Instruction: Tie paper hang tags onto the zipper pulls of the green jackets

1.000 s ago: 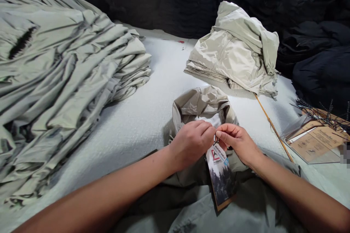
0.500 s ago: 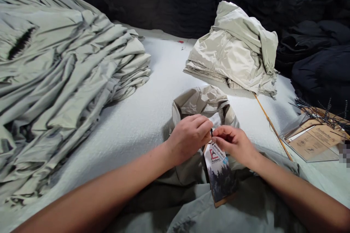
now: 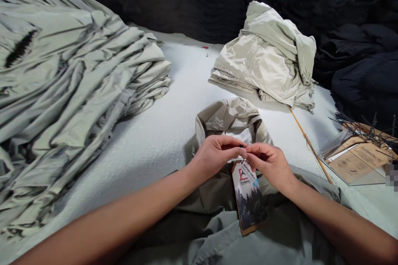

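The single view looks from the wearer's head, on the near side of the counter [image 3: 155, 136], facing forward and down across it. It sits near enough for the hang tag [image 3: 248, 198] to be partly legible, yet reaches past the counter's far edge to the dark stacked fabric [image 3: 186, 4].

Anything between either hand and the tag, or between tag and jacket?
Nothing visible. The left hand and right hand meet at the black cord atop the tag, which lies directly over the jacket.
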Available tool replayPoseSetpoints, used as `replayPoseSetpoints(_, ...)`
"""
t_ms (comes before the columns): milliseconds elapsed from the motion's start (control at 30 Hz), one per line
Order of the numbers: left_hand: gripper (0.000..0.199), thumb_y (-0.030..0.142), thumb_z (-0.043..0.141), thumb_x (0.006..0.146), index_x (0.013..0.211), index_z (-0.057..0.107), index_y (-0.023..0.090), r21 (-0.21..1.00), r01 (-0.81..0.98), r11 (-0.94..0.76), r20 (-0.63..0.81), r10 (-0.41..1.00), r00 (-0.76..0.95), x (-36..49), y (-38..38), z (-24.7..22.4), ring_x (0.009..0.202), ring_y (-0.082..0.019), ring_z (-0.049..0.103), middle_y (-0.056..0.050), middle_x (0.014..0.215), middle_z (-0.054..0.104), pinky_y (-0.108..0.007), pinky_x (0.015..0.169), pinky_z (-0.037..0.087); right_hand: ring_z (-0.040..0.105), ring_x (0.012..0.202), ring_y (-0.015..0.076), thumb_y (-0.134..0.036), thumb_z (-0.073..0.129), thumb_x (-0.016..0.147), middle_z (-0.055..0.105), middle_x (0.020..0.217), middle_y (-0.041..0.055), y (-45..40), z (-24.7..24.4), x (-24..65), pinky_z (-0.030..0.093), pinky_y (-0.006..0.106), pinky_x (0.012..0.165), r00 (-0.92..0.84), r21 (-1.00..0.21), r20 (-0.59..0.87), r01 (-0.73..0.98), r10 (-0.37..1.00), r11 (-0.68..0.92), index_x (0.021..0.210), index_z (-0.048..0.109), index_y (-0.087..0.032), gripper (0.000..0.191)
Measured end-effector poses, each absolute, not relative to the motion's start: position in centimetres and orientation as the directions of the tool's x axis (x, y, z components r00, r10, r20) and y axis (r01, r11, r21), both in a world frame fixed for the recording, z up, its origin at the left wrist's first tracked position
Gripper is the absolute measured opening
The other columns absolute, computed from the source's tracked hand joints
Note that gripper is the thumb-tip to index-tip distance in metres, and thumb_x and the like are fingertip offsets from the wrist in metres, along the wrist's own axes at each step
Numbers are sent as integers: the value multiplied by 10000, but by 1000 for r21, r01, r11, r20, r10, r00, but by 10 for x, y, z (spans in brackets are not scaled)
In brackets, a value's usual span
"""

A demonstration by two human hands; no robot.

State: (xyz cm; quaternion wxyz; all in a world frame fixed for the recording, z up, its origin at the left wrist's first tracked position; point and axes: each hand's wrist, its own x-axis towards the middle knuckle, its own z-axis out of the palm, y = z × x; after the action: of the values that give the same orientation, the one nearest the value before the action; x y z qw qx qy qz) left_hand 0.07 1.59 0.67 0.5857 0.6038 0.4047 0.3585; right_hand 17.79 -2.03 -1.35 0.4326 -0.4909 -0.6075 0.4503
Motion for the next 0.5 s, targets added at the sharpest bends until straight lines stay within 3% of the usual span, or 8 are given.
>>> replayPoseSetpoints(133, 153, 275, 709, 707, 771, 725, 137, 997, 40, 67, -78, 888, 454, 1, 15, 7, 650, -128, 592, -20, 702, 688, -230, 638, 460, 592, 621, 147, -314, 591, 899, 644, 716, 23, -21, -8, 186, 488, 277, 603, -116, -807, 370, 450, 922, 381, 941, 664, -198, 144)
replayPoseSetpoints(233, 178, 301, 680, 730, 755, 696, 126, 989, 59, 134, -144, 816, 560, 3, 13, 7, 596, -112, 539, -10, 657, 642, -220, 578, 416, 623, 904, 188, -181, 471, 946, 662, 1012, 83, -20, -3, 194, 510, 325, 793, -294, -572, 552, 548, 781, 610, 1119, 643, -225, 248)
replayPoseSetpoints(333, 198, 324, 668, 733, 747, 679, 126, 987, 92, 133, -161, 774, 613, 4, 12, 4, 559, -101, 480, 9, 626, 591, -213, 526, 364, 612, 989, 198, -134, 419, 954, 657, 1089, 83, -18, -1, 199, 506, 339, 837, -480, -408, 575, 532, 662, 741, 1239, 602, -257, 360)
replayPoseSetpoints(500, 215, 328, 688, 709, 767, 673, 122, 979, 106, 176, -202, 743, 638, 4, 14, 0, 555, -94, 455, 19, 626, 578, -217, 528, 350, 639, 910, 202, -170, 414, 970, 692, 1018, 85, -18, -3, 201, 512, 348, 799, -546, -285, 561, 578, 622, 765, 1199, 622, -229, 315)
